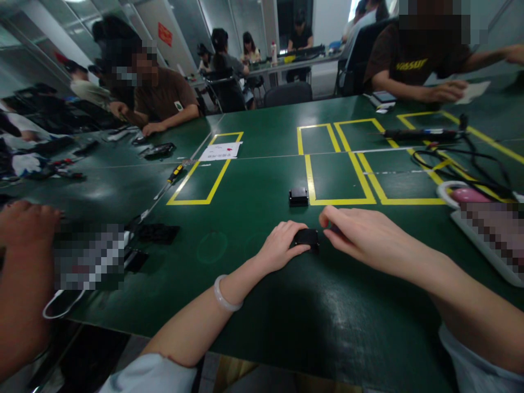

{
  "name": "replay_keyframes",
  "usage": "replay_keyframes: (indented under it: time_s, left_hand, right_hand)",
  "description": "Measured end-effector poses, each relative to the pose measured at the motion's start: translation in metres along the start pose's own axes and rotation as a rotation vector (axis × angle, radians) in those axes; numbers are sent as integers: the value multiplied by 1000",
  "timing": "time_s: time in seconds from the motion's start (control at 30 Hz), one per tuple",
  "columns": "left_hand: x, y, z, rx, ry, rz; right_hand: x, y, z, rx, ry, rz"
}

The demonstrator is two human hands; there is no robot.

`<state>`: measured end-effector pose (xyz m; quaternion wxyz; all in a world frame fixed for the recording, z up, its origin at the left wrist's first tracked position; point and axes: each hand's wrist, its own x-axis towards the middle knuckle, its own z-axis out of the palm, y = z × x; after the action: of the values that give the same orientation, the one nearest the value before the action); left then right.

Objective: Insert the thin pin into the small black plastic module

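My left hand (280, 245) grips a small black block (308, 237) lying on the green table (262, 305), fingers curled round its left end. My right hand (360, 234) rests beside the block's right end, fingertips pinched close against it. A pale bangle (225, 295) circles my left wrist. A second small black part (298, 196) sits on the table a little beyond my hands, next to a yellow taped box.
Yellow taped rectangles (339, 180) mark the table ahead. A screwdriver (174, 176) and white paper (221, 151) lie at left, black cables (462, 158) and a white tray (483, 240) at right. Another person's hand (24, 224) rests at far left. Several people sit across the table.
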<state>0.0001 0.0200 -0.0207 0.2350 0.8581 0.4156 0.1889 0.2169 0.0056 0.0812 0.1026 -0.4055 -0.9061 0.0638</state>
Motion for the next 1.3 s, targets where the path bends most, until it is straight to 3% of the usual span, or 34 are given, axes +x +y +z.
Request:
replay_keyframes:
  time_s: [0.37,0.93,1.3]
  left_hand:
    - [0,0,-1,-2,8,9]
    - [0,0,0,2,14,14]
    - [0,0,0,10,15,17]
  right_hand:
    - [4,-3,0,-104,-87,66]
    - [0,-2,-1,-12,-52,10]
    - [3,-2,3,-95,-87,52]
